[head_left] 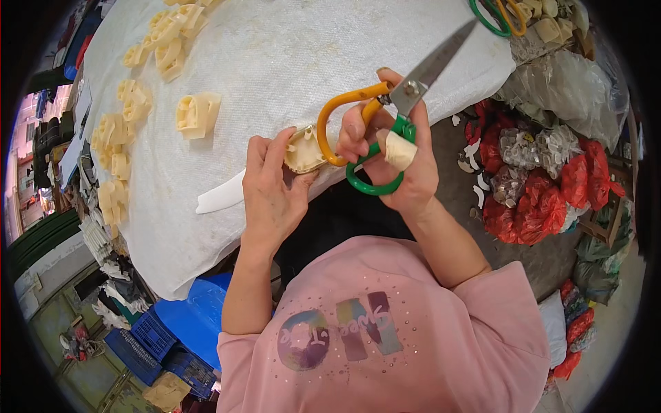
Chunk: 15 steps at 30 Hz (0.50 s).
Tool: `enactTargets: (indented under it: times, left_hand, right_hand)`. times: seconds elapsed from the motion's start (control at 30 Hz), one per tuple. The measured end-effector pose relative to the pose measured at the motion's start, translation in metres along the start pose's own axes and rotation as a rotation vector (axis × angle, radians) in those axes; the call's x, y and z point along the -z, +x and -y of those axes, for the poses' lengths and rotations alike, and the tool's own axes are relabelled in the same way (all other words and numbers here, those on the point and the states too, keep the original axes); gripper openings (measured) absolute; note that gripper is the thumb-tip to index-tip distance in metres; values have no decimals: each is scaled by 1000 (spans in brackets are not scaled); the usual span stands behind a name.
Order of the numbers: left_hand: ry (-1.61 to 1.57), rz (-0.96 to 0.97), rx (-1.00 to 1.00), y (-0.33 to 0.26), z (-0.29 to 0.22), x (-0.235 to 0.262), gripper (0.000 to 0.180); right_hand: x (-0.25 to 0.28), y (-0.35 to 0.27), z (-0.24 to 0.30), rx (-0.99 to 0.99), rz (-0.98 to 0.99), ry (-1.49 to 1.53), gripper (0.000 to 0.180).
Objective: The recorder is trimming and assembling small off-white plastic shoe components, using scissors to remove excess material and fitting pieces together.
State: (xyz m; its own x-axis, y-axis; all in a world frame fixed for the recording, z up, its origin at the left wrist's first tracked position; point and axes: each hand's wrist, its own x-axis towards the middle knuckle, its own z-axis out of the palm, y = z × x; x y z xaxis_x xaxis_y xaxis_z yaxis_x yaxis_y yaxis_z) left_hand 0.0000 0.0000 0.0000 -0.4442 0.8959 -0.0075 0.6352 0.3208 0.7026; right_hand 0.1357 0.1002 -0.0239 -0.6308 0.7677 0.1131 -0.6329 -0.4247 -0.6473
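Note:
My left hand [270, 186] grips a cream plastic part [303, 153], hollow with small posts inside, at the near edge of a white cloth-covered table [268, 62]. In my right hand [413, 172] is a pair of scissors [413, 89] with one orange and one green handle. Its blades point up and away to the right and look closed together. The orange loop hangs beside the part, where I cannot tell if they touch. A cream wrap [399, 151] covers one right-hand digit. Just left of my left wrist lies a flat white strip [222, 195].
One cream part [197, 115] stands alone on the table; several more [113, 138] line its left side. Other scissors [497, 17] lie at the far right edge. Red bags [527, 210] and clear plastic pieces sit right. A blue chair [193, 313] and crates [153, 335] stand lower left.

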Motion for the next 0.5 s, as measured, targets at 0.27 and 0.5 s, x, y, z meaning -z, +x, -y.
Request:
enactTargets:
  times: [0.27,0.5]
  left_hand:
    - [31,-22,-57,4,3,-1,54]
    - [44,-29,-83,4,7,-1,55]
  right_hand:
    - [2,4,5,44,34,94,62]
    - [-3,21,17,80,66,38,60]
